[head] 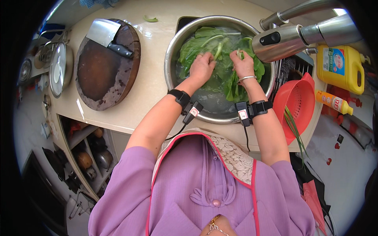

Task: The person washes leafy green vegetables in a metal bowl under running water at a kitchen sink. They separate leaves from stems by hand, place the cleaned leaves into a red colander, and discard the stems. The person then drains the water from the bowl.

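Both hands are inside a large stainless steel basin [170,53] of water with leafy greens [189,48] in it. My right hand [242,62] grips a bunch of the greens by its pale stem ends, the leaves hanging down into the water. Toward the basin's left side, my left hand [203,66] has its fingers curled beside a pale green stalk [218,50]; whether they hold it is unclear. Over the basin's right rim reaches a metal pull-out faucet [280,41].
A cleaver [103,31] lies on a round wooden chopping block [97,73] at left. Right of the basin, a red plastic colander [295,109] has long green stalks [293,124] over its edge. A yellow jug [339,67] and an orange-yellow bottle [333,101] stand beyond.
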`<state>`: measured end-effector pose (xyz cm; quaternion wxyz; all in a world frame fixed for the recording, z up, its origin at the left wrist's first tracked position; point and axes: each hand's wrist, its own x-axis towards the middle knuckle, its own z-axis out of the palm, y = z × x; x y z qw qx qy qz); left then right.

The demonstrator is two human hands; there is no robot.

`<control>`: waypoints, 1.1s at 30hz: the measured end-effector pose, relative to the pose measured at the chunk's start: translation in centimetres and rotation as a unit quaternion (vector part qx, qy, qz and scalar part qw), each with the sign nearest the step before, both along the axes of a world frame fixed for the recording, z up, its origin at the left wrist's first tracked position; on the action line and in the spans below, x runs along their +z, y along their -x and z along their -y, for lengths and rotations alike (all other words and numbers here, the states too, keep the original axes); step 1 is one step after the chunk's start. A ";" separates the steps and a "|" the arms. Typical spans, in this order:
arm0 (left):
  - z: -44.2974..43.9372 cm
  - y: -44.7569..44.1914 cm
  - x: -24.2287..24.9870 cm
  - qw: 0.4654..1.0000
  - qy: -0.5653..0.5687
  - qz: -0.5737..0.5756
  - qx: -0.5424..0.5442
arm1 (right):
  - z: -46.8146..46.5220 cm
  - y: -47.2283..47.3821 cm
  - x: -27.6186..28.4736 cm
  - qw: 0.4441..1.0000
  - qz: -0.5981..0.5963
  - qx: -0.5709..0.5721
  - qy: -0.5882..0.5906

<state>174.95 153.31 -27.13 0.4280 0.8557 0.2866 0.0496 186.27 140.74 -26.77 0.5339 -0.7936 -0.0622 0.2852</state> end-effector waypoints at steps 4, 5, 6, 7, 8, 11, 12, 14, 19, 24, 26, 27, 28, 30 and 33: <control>1.1 0.3 2.1 0.997 -0.033 0.052 -0.038 | -0.8 0.9 2.4 0.999 -0.004 -0.005 -0.046; 1.5 0.3 2.6 0.996 -0.035 0.060 -0.051 | -1.0 1.1 2.6 0.998 0.019 0.022 -0.050; 1.9 0.3 3.0 0.994 -0.040 0.075 -0.064 | -1.1 1.2 2.7 0.998 0.059 0.013 0.018; 2.2 0.3 3.3 0.991 -0.047 0.099 -0.078 | -1.1 1.2 2.7 0.997 0.070 0.014 0.023; 2.4 0.4 3.5 0.989 -0.040 0.111 -0.089 | -1.0 1.0 2.7 0.996 0.079 0.017 0.028; 2.5 0.7 3.6 0.986 -0.014 0.146 -0.079 | 0.0 0.2 3.5 0.997 0.074 0.013 0.010; 2.2 0.6 3.6 0.987 -0.016 0.150 -0.054 | 0.5 -0.2 4.0 0.997 0.073 0.013 0.009; 1.3 0.7 3.5 0.990 0.045 0.132 0.007 | 1.3 -0.7 5.3 0.997 0.074 0.011 -0.027; -0.4 0.2 4.2 0.978 0.082 0.191 0.014 | 2.5 -1.2 7.9 0.982 0.016 0.087 -0.170; 0.4 -0.7 4.7 0.886 0.428 0.177 -0.029 | 1.2 0.1 6.7 0.963 -0.128 0.056 -0.230; 0.2 -0.6 4.9 0.897 0.425 0.109 -0.055 | 0.9 0.5 5.9 0.962 -0.141 0.078 -0.223; -0.1 -0.5 4.9 0.900 0.424 0.074 -0.069 | 0.9 0.5 5.7 0.962 -0.140 0.085 -0.217; -0.2 -0.5 5.0 0.906 0.415 0.058 -0.063 | 0.9 0.6 5.5 0.962 -0.140 0.093 -0.214; -0.6 -0.4 5.2 0.893 0.439 0.053 -0.083 | 1.1 0.5 5.3 0.966 -0.145 0.097 -0.191; -1.4 -0.2 5.4 0.904 0.414 -0.011 -0.104 | 1.5 0.0 5.1 0.969 -0.114 0.166 -0.141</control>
